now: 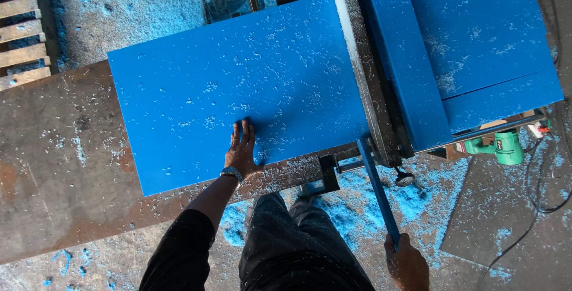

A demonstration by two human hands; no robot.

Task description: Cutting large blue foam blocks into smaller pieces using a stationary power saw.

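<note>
A: Nearest to me are the dark trousers (298,249) straight below the camera, then my right hand (407,261) low in the frame. It is wrapped tight round the lower end of a long blue strip (376,186), which slants up toward the edge of the tabletop (53,166).

B: And your left hand?

A: My left hand (241,148) lies flat, fingers together, pressing on the big blue panel (238,88) near its front edge. There is a watch (231,173) on that wrist. I read the flat palm as a way to pin the panel so it cannot slide on the rusty metal.

B: Where does the panel sit?

A: It lies flat across the tabletop, its right end against the grey metal rail (366,82) that runs front to back. Beyond the rail more blue slabs (476,46) are stacked, overlapping.

B: Anything loose around?

A: Blue shavings (411,195) cover the floor and speckle the panel. A green power tool (503,146) rests under the right-hand slabs, its cable (539,201) trailing over the floor. Wooden slats (21,28) show at the far left.
</note>
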